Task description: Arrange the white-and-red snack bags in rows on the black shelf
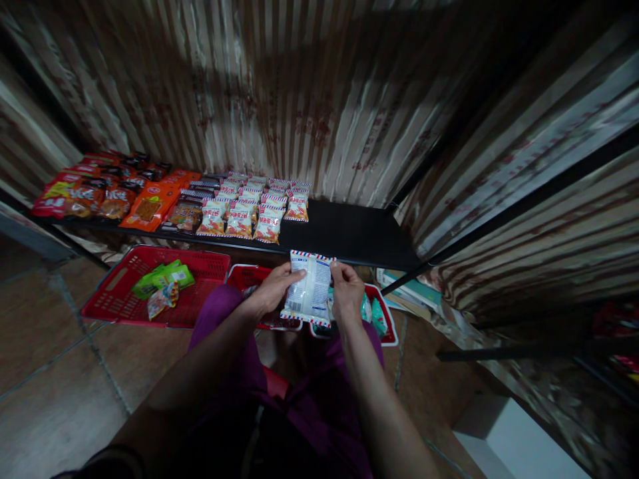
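Note:
Between my two hands is a white snack bag point(310, 287) with red-and-blue striped ends, its printed back and barcode facing me. My left hand point(276, 287) grips the bag's left edge, thumb on top. At the upper right corner, my right hand point(347, 287) pinches the bag. Beyond the hands, several similar white snack bags point(239, 219) stand in rows on a black shelf point(344, 233). Left of them on the shelf are brown packets point(184, 214), an orange packet point(152, 203) and red-and-brown packets point(84, 197).
A red basket point(110, 293) on the tiled floor holds green packets point(164, 278) and a colourful small packet point(162, 299). A smaller red basket point(392, 326) with teal packets is partly behind my right hand. Black shelf posts point(424, 166) and a striped curtain point(319, 100) enclose the shelf.

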Demonstrator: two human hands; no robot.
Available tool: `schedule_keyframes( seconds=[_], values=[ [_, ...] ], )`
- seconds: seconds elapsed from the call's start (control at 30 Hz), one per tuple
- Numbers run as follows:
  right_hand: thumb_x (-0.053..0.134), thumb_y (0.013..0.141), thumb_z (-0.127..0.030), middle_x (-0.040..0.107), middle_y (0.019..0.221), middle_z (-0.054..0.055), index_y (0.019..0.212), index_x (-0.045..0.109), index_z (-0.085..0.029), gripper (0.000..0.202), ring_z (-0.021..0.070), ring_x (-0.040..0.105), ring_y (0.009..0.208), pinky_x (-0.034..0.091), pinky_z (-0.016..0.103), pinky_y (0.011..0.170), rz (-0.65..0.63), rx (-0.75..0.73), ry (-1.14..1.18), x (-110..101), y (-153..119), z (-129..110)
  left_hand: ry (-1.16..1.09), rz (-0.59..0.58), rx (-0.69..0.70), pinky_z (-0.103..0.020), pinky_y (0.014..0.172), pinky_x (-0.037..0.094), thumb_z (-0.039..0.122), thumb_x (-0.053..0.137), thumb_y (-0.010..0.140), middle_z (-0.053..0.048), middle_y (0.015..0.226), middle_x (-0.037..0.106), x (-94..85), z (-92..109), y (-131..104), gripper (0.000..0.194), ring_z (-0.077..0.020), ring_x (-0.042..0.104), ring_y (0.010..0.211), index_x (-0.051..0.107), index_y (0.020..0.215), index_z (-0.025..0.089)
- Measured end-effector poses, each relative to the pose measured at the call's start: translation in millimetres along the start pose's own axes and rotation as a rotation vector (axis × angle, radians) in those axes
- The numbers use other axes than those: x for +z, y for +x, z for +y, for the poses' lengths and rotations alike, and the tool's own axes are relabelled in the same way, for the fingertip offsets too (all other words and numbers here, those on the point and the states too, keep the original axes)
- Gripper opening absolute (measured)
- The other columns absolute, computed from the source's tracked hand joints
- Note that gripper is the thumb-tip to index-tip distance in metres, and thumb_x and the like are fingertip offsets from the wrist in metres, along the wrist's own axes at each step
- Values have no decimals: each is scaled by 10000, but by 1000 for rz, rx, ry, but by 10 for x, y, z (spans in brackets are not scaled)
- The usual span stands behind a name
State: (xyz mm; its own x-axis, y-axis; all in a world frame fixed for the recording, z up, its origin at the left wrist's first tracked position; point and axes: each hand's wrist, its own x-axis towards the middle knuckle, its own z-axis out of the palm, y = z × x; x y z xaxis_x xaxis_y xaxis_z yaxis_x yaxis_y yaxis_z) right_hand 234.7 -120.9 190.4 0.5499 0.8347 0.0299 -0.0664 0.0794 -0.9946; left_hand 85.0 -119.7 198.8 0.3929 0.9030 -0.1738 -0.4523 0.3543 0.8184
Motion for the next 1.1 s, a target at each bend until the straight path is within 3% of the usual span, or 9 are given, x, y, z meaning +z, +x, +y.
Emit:
schedule_keyframes(
  seconds=[0.17,0.33,0.43,0.57,0.77,0.93,1.1],
  values=[
    [619,692,-456,650,813,32,892,650,-163,356,164,564,726,447,301,704,-33,-188,-196,-41,-37,15,20,52,23,-289,667,482,334,744,638,-85,839,701,-47,-30,59,421,-170,636,682,645,983,113],
    [534,806,-337,599,1094,96,1009,648,-189,275,197,570,960,467,341,823,-115,-525,-460,-59,-216,-31,14,112,32,-284,636,477,333,739,627,-71,794,687,-50,-16,85,404,-157,614,642,640,952,113],
    [495,841,-268,612,1110,79,987,672,-222,233,204,549,1028,434,373,905,-160,-706,-585,-78,-270,-24,26,138,8,-260,587,458,339,731,628,-48,727,670,-35,-16,86,369,-141,591,594,649,909,114],
    [462,853,-212,653,993,66,959,691,-244,255,209,556,947,444,386,875,-184,-800,-721,-102,-267,5,37,134,-29,-238,530,430,361,718,640,-34,662,650,-22,-22,93,359,-125,561,539,655,892,114],
    [420,884,-288,655,1074,88,1097,639,-223,313,223,575,1000,433,397,913,-307,-705,-749,-103,-314,8,96,195,-16,-224,529,419,405,710,653,-33,666,626,-12,9,110,350,-111,546,542,637,850,125],
    [452,858,-456,589,1238,113,1279,503,-205,493,274,543,1121,406,440,948,-409,-441,-697,-95,-408,-40,68,279,26,-249,635,471,388,689,678,-68,818,649,-4,67,93,293,-134,583,697,628,835,148],
    [587,758,-502,627,1186,80,1256,521,-244,565,283,580,1073,419,434,927,-473,-184,-587,-75,-421,-55,151,275,54,-268,689,473,340,621,727,-98,1016,641,6,82,56,237,-183,589,882,643,880,161]
  ],
)
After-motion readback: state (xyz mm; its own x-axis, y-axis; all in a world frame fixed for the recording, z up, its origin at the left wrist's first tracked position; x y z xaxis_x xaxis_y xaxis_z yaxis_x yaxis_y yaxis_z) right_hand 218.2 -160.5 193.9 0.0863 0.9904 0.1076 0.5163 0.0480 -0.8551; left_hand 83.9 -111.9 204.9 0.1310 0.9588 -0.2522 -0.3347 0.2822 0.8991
